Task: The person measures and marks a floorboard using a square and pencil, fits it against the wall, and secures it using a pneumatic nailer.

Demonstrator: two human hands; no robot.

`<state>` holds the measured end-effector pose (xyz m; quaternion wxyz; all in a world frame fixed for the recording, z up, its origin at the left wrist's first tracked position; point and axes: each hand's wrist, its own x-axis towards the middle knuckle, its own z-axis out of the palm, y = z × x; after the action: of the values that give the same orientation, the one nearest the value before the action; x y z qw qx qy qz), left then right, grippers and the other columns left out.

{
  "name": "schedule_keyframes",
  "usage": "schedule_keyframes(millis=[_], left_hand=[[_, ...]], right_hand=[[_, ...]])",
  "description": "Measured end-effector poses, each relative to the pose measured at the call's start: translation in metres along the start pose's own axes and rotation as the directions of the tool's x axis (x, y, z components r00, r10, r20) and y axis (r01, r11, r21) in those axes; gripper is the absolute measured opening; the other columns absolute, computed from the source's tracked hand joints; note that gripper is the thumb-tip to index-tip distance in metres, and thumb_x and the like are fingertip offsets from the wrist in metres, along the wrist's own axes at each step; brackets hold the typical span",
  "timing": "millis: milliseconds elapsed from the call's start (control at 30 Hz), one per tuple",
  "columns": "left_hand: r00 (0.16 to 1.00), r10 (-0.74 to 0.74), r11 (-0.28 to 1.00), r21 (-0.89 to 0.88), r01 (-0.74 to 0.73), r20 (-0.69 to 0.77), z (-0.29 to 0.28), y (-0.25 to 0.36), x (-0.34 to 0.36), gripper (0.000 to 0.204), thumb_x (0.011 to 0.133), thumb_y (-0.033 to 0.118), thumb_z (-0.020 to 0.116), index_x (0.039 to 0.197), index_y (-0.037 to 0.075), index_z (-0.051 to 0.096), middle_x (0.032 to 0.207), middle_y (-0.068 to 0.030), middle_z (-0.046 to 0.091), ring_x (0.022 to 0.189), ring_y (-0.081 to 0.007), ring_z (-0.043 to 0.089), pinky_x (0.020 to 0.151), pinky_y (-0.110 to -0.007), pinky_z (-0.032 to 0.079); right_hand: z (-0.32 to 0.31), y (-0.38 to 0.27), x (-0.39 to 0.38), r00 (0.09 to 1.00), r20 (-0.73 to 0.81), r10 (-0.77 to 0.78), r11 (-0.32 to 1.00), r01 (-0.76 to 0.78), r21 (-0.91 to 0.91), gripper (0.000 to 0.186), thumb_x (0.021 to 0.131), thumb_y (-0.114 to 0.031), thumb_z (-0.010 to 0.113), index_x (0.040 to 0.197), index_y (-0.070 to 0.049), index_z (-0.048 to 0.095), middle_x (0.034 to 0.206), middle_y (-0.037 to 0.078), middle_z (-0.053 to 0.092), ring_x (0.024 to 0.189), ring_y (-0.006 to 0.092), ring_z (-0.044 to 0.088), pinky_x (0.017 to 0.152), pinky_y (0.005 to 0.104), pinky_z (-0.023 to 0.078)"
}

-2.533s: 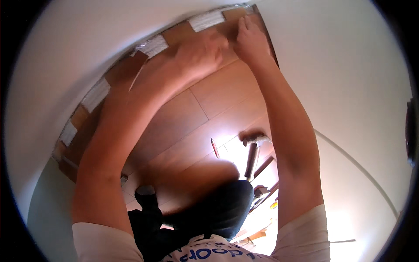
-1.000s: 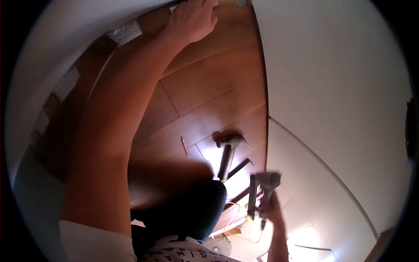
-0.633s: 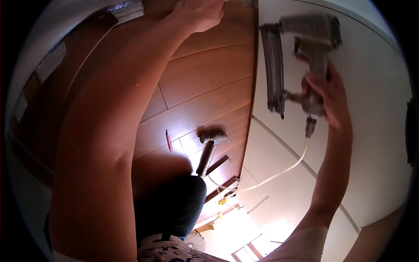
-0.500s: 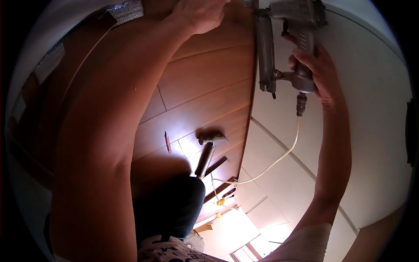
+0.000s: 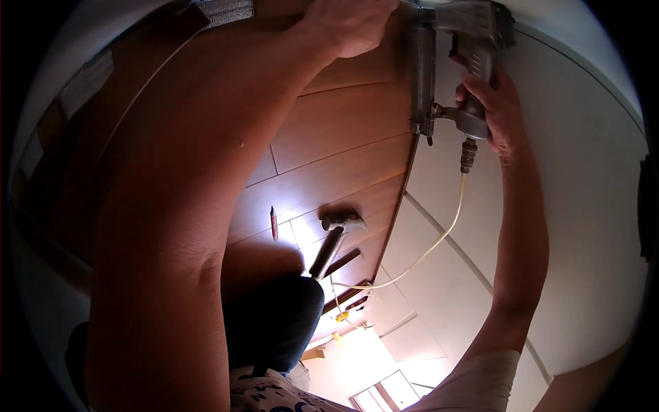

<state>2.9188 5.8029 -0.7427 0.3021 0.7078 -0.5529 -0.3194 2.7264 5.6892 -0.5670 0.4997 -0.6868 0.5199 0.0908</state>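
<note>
My left hand (image 5: 350, 26) is at the top of the view with its fingers curled at the far edge of the wooden floor (image 5: 343, 120); what they hold is hidden. To its right, my right hand (image 5: 500, 113) grips the handle of a grey metal nail gun (image 5: 480, 34), a finger near the trigger. The gun's nose is up at the far corner, close beside my left hand, and its long magazine runs along the border of floor and white wall. A pale air hose (image 5: 443, 240) hangs from its fitting. Silvery foil pieces (image 5: 223, 9) line the far edge, left of my hand.
A claw hammer (image 5: 328, 247), a red pencil-like tool (image 5: 274, 223), dark bars (image 5: 343, 262) and small yellow items (image 5: 342, 317) lie nearer my knee (image 5: 288, 309). The white wall (image 5: 576, 206) rises on the right, and a brighter area with a doorway-like frame (image 5: 384, 391) shows beyond.
My right hand left the far edge, then came back up from low on the right with the nail gun, now at the corner. My left hand stayed at the edge.
</note>
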Motion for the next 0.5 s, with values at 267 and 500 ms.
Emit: schedule_keyframes(millis=[267, 500], left_hand=[[0.984, -0.036, 0.999, -0.023, 0.041, 0.173, -0.025, 0.013, -0.003, 0.044, 0.105, 0.016, 0.041, 0.146, 0.003, 0.051, 0.162, -0.0202, 0.042, 0.148, -0.037, 0.043, 0.124, -0.048, 0.034], [0.998, -0.02, 1.0, -0.021, 0.021, 0.056, -0.007, 0.005, -0.005, 0.051, 0.107, 0.017, 0.038, 0.156, 0.004, 0.042, 0.168, -0.0177, 0.033, 0.155, -0.0353, 0.033, 0.129, -0.048, 0.026]], right_hand=[[0.0, 0.006, -0.002, 1.0, -0.012, -0.017, 1.0, 0.017, 0.013, 0.047, 0.097, -0.024, 0.075, 0.138, -0.004, 0.062, 0.085, 0.004, 0.067, 0.074, 0.0123, 0.062, 0.07, 0.0286, 0.053], [-0.002, 0.012, 0.001, 0.999, -0.024, -0.038, 0.999, 0.039, 0.028, 0.046, 0.096, -0.024, 0.077, 0.135, -0.004, 0.063, 0.085, 0.004, 0.067, 0.074, 0.0125, 0.063, 0.069, 0.029, 0.053]])
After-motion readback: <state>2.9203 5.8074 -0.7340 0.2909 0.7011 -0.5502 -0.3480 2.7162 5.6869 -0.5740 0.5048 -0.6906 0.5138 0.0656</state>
